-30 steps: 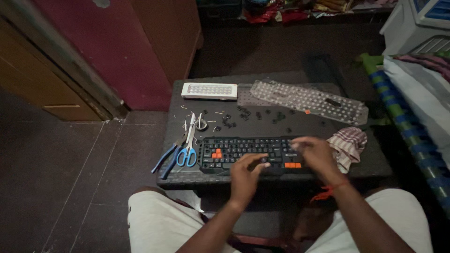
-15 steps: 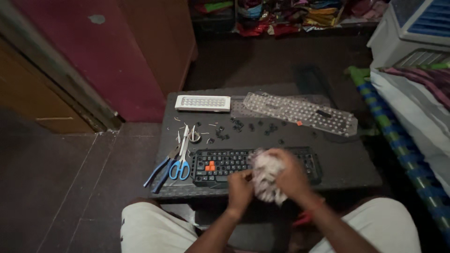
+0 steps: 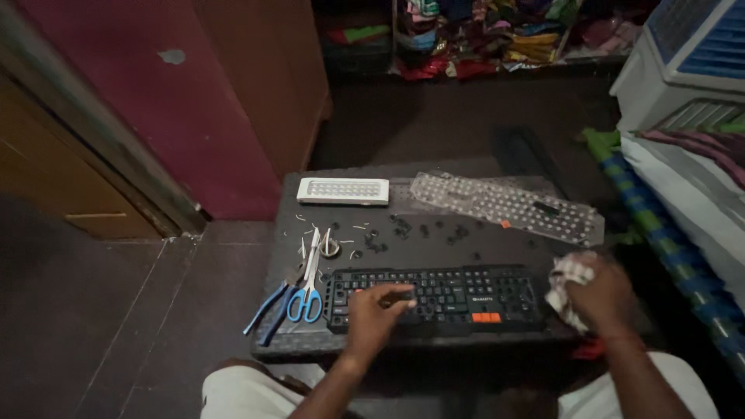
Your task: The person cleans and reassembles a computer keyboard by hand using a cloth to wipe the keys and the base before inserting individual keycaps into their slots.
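Your left hand (image 3: 376, 310) rests on the black keyboard (image 3: 434, 299), fingers spread flat over the middle keys, open, pinning it rather than gripping. Your right hand (image 3: 601, 295) is closed round a crumpled checked cloth (image 3: 566, 283), held just off the keyboard's right end, at the table edge.

Step in hand, as I read it: wiping down the keyboard, w/ one hand steadying and the other bringing the rag in. Next move calls for keeping the left hand's weight on so the board doesn't slide, then laying the cloth flat on the keys, not bunched. Work light; some keys may sit loose.

The keyboard lies along the near edge of the dark table (image 3: 466, 248), orange keys (image 3: 486, 316) at its lower right. Just left of it: blue-handled scissors (image 3: 306, 299) and pliers (image 3: 268, 306), side by side, tips pointing away from you. Behind the keyboard, small dark bits (image 3: 403, 229) are scattered, prob. loose parts, too small to tell. Farther back, a white rectangular panel (image 3: 343, 191) and a clear dotted sheet (image 3: 504, 206), apart from each other.

Containers: none on the table. A white-and-blue appliance (image 3: 683, 62) stands at far right; contents not visible.
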